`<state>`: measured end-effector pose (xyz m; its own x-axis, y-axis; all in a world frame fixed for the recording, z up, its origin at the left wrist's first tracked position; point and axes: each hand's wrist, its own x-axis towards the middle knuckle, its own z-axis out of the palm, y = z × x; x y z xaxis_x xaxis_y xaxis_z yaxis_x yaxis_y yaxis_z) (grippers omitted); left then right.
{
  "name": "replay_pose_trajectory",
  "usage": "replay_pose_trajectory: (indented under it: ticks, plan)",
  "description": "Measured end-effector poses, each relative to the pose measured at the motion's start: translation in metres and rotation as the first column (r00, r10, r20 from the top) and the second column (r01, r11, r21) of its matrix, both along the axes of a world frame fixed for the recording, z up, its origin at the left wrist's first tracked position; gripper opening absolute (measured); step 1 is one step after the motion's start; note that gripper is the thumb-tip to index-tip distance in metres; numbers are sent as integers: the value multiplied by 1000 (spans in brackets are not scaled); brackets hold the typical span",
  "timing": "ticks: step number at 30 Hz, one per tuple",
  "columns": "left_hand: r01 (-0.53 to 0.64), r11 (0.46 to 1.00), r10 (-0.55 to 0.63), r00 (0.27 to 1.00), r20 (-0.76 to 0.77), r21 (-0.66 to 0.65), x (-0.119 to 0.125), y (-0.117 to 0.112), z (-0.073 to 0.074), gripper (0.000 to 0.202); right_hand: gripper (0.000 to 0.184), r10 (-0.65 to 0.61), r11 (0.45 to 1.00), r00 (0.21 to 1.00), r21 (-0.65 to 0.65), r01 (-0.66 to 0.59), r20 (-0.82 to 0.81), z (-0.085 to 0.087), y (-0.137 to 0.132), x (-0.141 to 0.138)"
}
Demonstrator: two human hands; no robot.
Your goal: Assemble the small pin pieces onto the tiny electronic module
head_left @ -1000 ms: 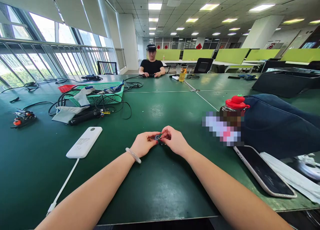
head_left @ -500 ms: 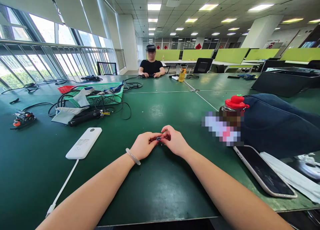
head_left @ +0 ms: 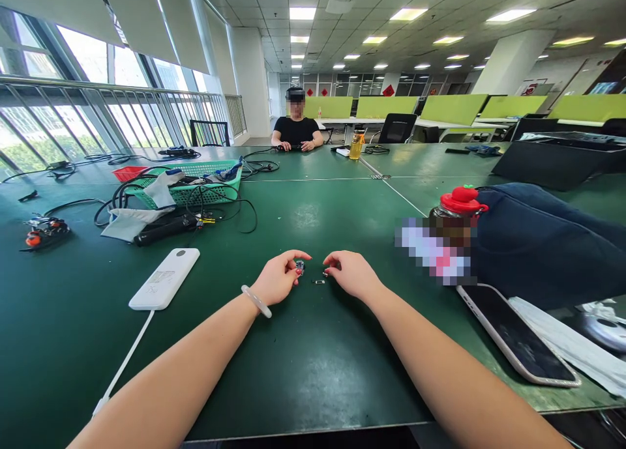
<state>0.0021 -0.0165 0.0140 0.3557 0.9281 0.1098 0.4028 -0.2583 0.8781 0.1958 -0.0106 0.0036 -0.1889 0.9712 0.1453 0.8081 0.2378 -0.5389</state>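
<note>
My left hand (head_left: 276,277), with a pale bangle on its wrist, pinches a small dark grey part (head_left: 300,265) between thumb and fingers; its index finger stretches out above the part. The kind of this part is too small to tell. Apart from it, to the right, my right hand (head_left: 353,275) has its thumb and fingertips drawn together just over the table. A tiny bit of something seems to be at those fingertips, too small to name. Between the two hands a small flat piece (head_left: 319,281), light with a dark rim, lies on the green table (head_left: 303,358).
Left of my hands lie a white power bank (head_left: 165,278) with a cable and a green basket (head_left: 227,191) of cables and gloves. On the right are a phone (head_left: 521,335), a red-lidded jar (head_left: 460,204) and a dark blue bag (head_left: 542,247). A person (head_left: 296,126) sits across the table.
My hands were together at the small dark part. They have moved apart, the part staying in my left hand, and the flat piece on the table shows more fully.
</note>
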Motion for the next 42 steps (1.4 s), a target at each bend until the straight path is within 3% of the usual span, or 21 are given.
replay_pose_trajectory:
  ticks: [3,8,27,33,42]
  plan:
    - [0,1000,-1,1000,-31,-9,0,1,-1,31,7,-20,998,995,-56,26,94,-5,2,1]
    - [32,999,-33,999,-15,-28,1,0,0,29,7,-21,999,989,-44,27,150,-8,4,-2]
    - [-8,998,10,999,34,-63,0,3,-7,30,14,15,1000,982,-12,-13,190,-11,6,-1]
    - [-9,997,13,998,54,-72,-1,4,-10,30,13,105,993,978,40,-114,182,-10,7,2]
    - [-1,995,7,998,62,-96,-1,5,-10,34,8,181,983,964,2,-185,195,-3,5,6]
